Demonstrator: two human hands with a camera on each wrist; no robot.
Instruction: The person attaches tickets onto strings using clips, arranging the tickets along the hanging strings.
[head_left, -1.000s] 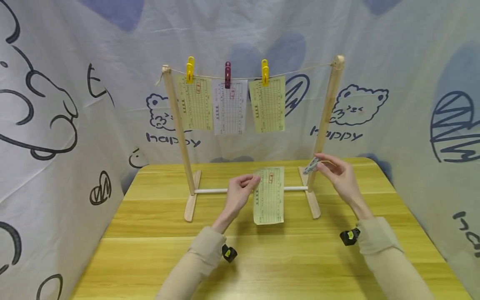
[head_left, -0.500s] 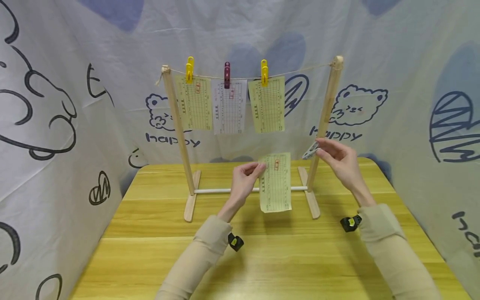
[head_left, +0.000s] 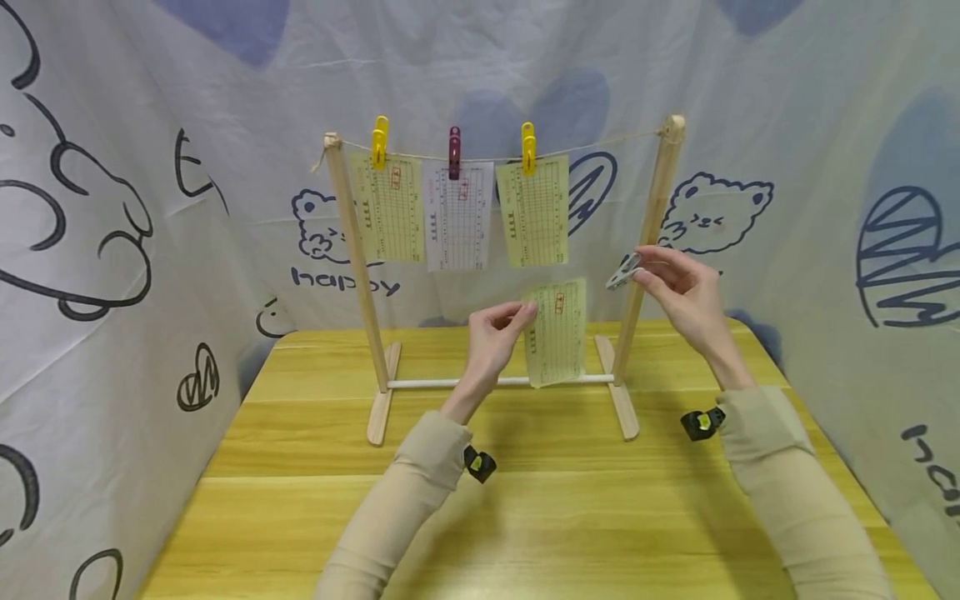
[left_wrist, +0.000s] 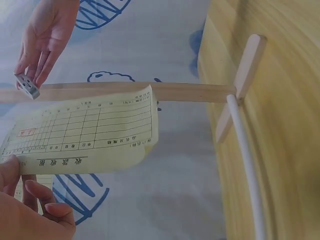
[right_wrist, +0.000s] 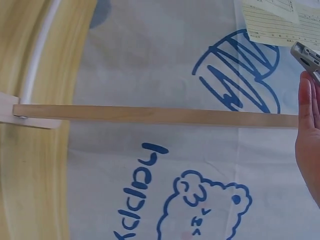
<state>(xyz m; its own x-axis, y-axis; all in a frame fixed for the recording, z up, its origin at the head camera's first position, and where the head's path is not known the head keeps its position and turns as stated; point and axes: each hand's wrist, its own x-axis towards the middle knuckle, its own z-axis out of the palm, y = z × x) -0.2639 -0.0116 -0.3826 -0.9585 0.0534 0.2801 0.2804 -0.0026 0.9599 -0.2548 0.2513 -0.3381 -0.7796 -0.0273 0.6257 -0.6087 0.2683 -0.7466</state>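
Observation:
My left hand point(head_left: 491, 340) pinches the upper left edge of a yellow receipt slip point(head_left: 557, 337), which hangs in the air in front of the rack's white crossbar. In the left wrist view the printed slip point(left_wrist: 90, 127) stretches out from the thumb and fingertips. Held between the fingers of my right hand point(head_left: 686, 292) is a grey clothespin point(head_left: 624, 272), beside the right post and below the string. The same clothespin point(right_wrist: 306, 57) shows at the edge of the right wrist view. Slip and clothespin are apart.
A string point(head_left: 600, 145) runs between two wooden posts. From it hang a yellow slip point(head_left: 397, 221) and another yellow slip point(head_left: 536, 221) under yellow clips, with a white slip point(head_left: 459, 225) under a maroon clip point(head_left: 454, 152) between them. The rack stands on a wooden table point(head_left: 570, 517).
Both hands have risen toward the string. The left one has carried the yellow slip up and slightly right off its lower position; the right one has lifted the clothespin.

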